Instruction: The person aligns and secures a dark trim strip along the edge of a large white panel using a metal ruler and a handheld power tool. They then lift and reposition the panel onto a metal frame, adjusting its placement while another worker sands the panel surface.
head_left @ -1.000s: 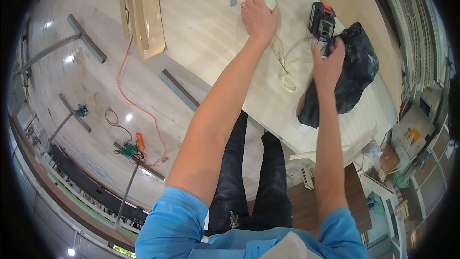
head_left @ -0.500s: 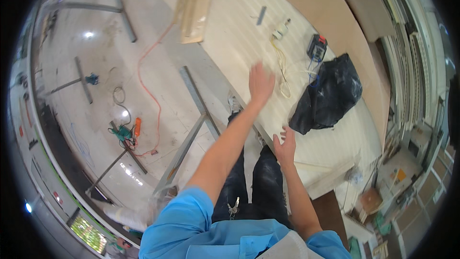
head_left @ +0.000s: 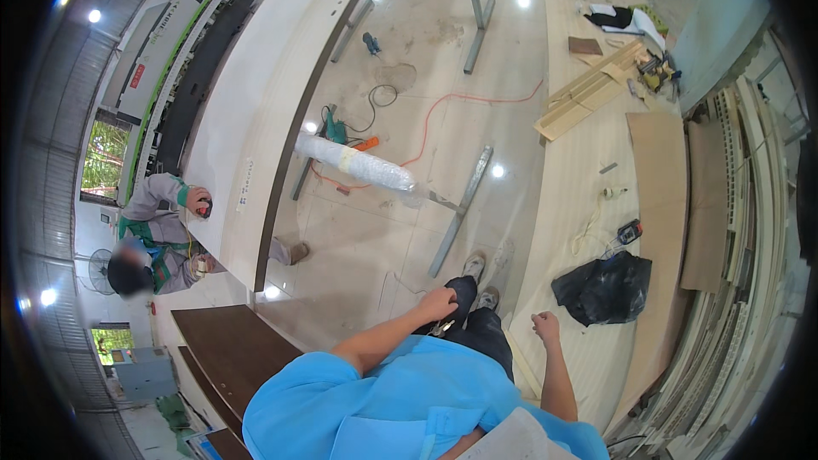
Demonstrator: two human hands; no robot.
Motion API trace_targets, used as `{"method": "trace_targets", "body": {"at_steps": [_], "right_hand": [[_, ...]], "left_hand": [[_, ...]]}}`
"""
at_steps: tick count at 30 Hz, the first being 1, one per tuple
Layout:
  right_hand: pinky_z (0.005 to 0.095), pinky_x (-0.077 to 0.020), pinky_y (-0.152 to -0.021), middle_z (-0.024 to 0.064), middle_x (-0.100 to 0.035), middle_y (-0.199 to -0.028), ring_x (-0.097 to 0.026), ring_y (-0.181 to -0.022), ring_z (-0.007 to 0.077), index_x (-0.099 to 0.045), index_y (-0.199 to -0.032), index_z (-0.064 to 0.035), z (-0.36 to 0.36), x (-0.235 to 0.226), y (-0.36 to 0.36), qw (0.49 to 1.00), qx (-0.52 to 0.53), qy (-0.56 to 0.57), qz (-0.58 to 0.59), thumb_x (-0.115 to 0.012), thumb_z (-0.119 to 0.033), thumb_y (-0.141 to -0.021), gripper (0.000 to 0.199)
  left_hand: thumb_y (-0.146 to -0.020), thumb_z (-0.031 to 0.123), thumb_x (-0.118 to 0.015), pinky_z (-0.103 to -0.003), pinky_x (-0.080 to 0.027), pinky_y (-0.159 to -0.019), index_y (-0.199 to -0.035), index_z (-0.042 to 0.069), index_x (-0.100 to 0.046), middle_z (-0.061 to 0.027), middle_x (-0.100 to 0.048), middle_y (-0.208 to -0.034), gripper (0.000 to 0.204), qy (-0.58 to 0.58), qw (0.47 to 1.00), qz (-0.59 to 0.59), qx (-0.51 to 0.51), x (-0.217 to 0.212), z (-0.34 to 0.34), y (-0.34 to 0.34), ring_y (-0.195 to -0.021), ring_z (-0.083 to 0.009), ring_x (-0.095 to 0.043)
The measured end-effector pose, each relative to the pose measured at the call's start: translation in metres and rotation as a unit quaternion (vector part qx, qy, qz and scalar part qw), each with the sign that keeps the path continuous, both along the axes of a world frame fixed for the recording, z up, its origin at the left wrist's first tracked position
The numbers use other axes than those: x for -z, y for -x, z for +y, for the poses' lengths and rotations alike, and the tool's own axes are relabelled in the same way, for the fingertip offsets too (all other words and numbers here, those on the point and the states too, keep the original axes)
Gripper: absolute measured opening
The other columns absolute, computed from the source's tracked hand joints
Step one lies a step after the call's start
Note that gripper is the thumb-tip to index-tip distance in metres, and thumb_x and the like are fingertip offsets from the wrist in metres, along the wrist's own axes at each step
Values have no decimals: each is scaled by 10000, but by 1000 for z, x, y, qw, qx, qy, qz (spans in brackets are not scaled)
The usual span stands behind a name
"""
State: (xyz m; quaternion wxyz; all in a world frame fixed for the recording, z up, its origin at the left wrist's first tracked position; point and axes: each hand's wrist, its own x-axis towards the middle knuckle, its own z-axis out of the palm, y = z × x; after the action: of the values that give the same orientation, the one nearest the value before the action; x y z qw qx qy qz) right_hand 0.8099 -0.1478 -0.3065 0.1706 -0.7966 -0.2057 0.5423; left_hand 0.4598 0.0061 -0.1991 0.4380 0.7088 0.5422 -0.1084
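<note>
My left hand (head_left: pixel 438 305) is loosely closed in front of my dark trousers, with no object showing in it. Just below it hangs a bunch of keys (head_left: pixel 440 329) at my waist. My right hand (head_left: pixel 546 326) is raised with curled fingers, over the near end of a long pale board (head_left: pixel 554 230), apparently empty. A crumpled black plastic bag (head_left: pixel 605 288) lies on the board to the right of this hand. Beyond it are a black-and-red battery-like block (head_left: pixel 630 232) and a pale cord (head_left: pixel 588 238) with a small white fitting (head_left: pixel 612 192).
Another person (head_left: pixel 158 234) at the left holds a red-and-black tool on a large pale panel (head_left: pixel 264 102). A bubble-wrapped roll (head_left: pixel 362 163), metal stands (head_left: pixel 461 213), an orange cable (head_left: pixel 434 111) and a green power tool (head_left: pixel 336 128) occupy the floor. Dark brown boards (head_left: pixel 230 349) stand near left.
My view has swung left, bringing the other person and large panel into sight. Both hands have drawn back from over the board toward my body, and their spread fingers have curled.
</note>
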Motion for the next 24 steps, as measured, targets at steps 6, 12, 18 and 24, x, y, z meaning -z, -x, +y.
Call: {"method": "trace_targets", "body": {"at_steps": [6,12,18,24], "right_hand": [[435,-490,-585,149,-634,-647,-633,-587,287,-622,-753,-4,95,-15,-38,981,-42,-114,-151,-594,-256,-851,271],[290,-535,-689,63,-695,-887,-654,-740,139,-661,-1050,16,266,-139,-22,938,155,-282,131,-664,-199,-952,236],[314,-559,-748,88,-718,-941,-699,-805,176,-664,-1104,9,441,-171,-24,949,-11,-296,110,-651,-226,-967,272],[392,-555,-797,167,-743,-931,-726,-838,282,-702,-1055,6,503,-117,-99,961,-214,-164,-65,-685,-335,-908,372]], "left_hand": [[-918,270,-666,-436,-537,-831,-1049,52,-678,-151,-713,-974,254,-70,985,-144,-57,-91,52,-22,-953,-336,-687],[-963,161,-668,-342,-547,-826,-1153,42,-686,-120,-724,-1014,225,-237,917,-289,-138,-192,178,-49,-887,-231,-699],[-987,210,-654,-400,-487,-1002,-1322,42,-608,-154,-660,-1258,378,-523,798,-131,-269,-242,414,47,-1149,-287,-629],[-1051,471,-458,-515,-301,-1196,-1466,-65,-442,-284,-405,-1554,678,-460,722,328,-400,-209,618,218,-1458,-434,-359]]}}
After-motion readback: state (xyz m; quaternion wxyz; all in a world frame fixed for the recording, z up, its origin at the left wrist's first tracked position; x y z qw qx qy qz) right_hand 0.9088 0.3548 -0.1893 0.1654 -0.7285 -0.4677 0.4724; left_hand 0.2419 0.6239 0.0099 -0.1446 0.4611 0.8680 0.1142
